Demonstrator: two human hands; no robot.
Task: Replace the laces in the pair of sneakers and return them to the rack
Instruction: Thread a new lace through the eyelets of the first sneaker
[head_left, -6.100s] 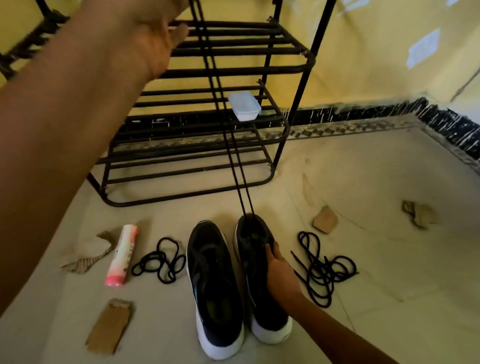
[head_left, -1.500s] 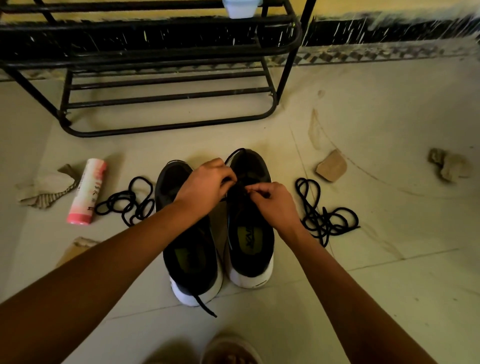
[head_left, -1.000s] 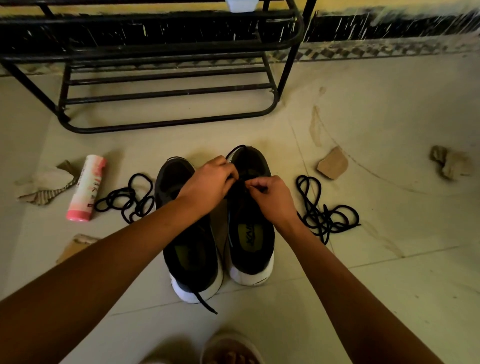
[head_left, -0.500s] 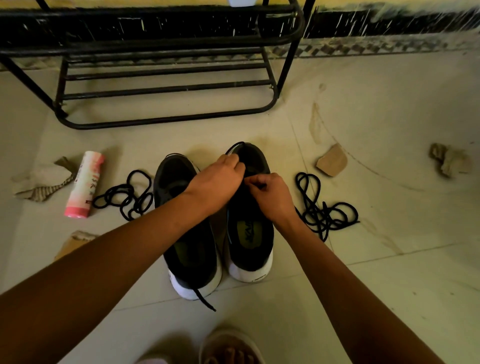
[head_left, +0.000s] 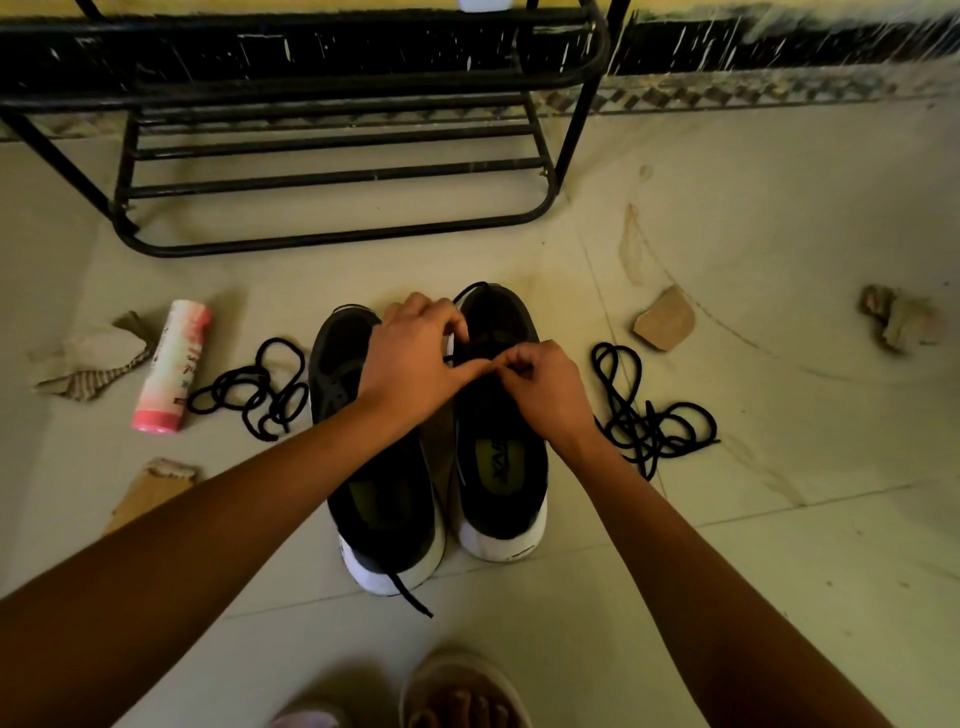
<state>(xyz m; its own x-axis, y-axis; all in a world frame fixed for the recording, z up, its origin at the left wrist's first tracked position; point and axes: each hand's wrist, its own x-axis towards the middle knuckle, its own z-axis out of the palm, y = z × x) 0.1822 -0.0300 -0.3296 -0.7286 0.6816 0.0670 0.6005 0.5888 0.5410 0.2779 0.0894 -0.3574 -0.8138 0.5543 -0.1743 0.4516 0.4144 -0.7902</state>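
Far left on the floor (head_left: 727, 545): crumpled paper scrap (head_left: 88, 364), just beside it a pink tube (head_left: 174, 364) lying on its side. Flat cardboard piece (head_left: 150, 491) nearer the camera. Next, loose black lace (head_left: 260, 387) coiled on the floor, close to the left sneaker (head_left: 384, 499). Pair standing side by side mid-frame, toes toward the rack (head_left: 332, 176), not on it; rack along the wall at top. Lace end (head_left: 410, 597) trailing over the left sneaker's white heel onto the floor. Left hand (head_left: 415, 358) reaching across the left sneaker to the right sneaker (head_left: 501, 467), fingers curled, thumb stretched toward the other hand, gripping the threaded lace (head_left: 467, 293) over the eyelet area; exact contact partly hidden. Right hand (head_left: 545, 389) clenched in a pinch on the same lace, fingertips meeting the left thumb. Small loop of that lace showing at the toe. Right of the pair: second black lace tangle (head_left: 644, 415) on the floor, near but not touching the sneaker. Beyond it, brown cardboard scrap (head_left: 665, 319); far right, another crumpled scrap (head_left: 898, 322), well apart. Bottom edge: foot in a sandal (head_left: 462, 696).
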